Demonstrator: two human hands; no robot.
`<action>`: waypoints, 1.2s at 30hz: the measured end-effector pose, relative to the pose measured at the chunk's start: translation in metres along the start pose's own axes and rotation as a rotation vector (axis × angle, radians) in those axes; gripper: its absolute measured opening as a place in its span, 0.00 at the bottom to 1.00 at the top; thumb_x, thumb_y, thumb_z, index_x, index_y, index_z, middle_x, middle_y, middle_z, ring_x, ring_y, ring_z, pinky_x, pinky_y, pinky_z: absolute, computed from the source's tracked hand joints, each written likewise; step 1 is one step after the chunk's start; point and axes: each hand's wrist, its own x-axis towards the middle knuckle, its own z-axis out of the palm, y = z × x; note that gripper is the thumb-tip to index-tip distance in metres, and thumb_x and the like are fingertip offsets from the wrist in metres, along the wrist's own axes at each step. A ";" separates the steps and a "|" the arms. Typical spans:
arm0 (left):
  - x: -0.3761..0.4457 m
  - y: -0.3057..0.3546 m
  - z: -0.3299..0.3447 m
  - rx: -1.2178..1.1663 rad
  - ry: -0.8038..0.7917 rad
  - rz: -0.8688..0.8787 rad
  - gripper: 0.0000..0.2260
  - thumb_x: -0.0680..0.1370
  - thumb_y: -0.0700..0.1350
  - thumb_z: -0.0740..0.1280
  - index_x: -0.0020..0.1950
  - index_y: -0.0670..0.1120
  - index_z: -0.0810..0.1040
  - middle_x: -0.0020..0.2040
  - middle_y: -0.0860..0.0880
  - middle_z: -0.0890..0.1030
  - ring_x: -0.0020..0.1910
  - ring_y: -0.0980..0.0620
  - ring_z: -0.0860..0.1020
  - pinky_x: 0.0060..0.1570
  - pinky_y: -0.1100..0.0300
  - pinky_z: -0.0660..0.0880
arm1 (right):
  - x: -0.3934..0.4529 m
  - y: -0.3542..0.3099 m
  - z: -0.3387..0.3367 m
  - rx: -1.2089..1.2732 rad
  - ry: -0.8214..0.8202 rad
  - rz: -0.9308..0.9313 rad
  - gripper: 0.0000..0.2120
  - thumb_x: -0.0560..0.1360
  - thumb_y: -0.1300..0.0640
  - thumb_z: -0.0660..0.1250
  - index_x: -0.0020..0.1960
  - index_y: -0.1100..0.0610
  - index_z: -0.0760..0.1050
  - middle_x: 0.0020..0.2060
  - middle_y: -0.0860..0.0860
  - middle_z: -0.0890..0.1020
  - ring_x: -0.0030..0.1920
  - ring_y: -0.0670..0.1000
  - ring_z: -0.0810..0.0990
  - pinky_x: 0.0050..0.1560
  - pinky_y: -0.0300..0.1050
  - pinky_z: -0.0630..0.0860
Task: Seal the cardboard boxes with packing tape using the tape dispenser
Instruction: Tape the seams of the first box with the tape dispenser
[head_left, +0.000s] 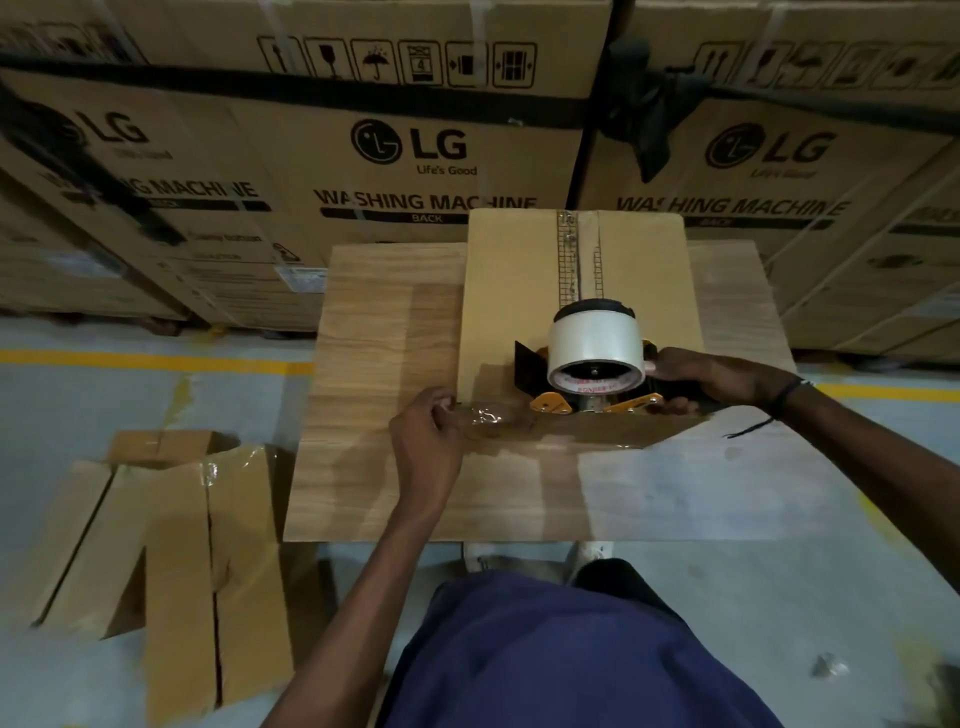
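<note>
Right hand grips black-and-yellow tape dispenser on flat brown cardboard box. Left hand pinches clear packing tape stretched leftward from it.

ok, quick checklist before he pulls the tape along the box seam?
1. Right hand grips the tape dispenser: ok.
2. Left hand pinches the free tape end at the near edge of the box: ok.
3. Tape end flat: not ok, it looks crinkled.
4. Dispenser sits over the centre seam: ok.
5. Flaps closed along the seam: ok on the far half; near half is hidden.
6. Box lies wholly on the wooden table: ok.
</note>
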 end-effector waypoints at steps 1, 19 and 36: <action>-0.001 0.006 0.001 0.024 0.012 0.001 0.10 0.81 0.37 0.64 0.54 0.43 0.85 0.46 0.48 0.86 0.45 0.51 0.83 0.48 0.60 0.78 | 0.000 0.000 0.000 -0.012 0.004 0.000 0.33 0.76 0.29 0.64 0.36 0.60 0.75 0.27 0.56 0.66 0.26 0.51 0.60 0.30 0.48 0.56; -0.024 0.057 0.064 0.365 -0.129 -0.382 0.37 0.84 0.55 0.62 0.83 0.46 0.44 0.78 0.42 0.60 0.76 0.37 0.62 0.69 0.29 0.57 | -0.010 -0.013 -0.001 -0.123 -0.077 -0.023 0.31 0.83 0.35 0.53 0.41 0.63 0.71 0.29 0.53 0.63 0.29 0.51 0.57 0.30 0.41 0.58; -0.022 0.056 0.062 0.412 -0.109 -0.411 0.40 0.81 0.67 0.57 0.84 0.46 0.46 0.81 0.39 0.58 0.76 0.33 0.61 0.70 0.29 0.56 | -0.119 0.045 -0.095 -0.174 -0.044 0.076 0.31 0.82 0.33 0.56 0.44 0.62 0.72 0.30 0.52 0.62 0.29 0.49 0.56 0.27 0.40 0.55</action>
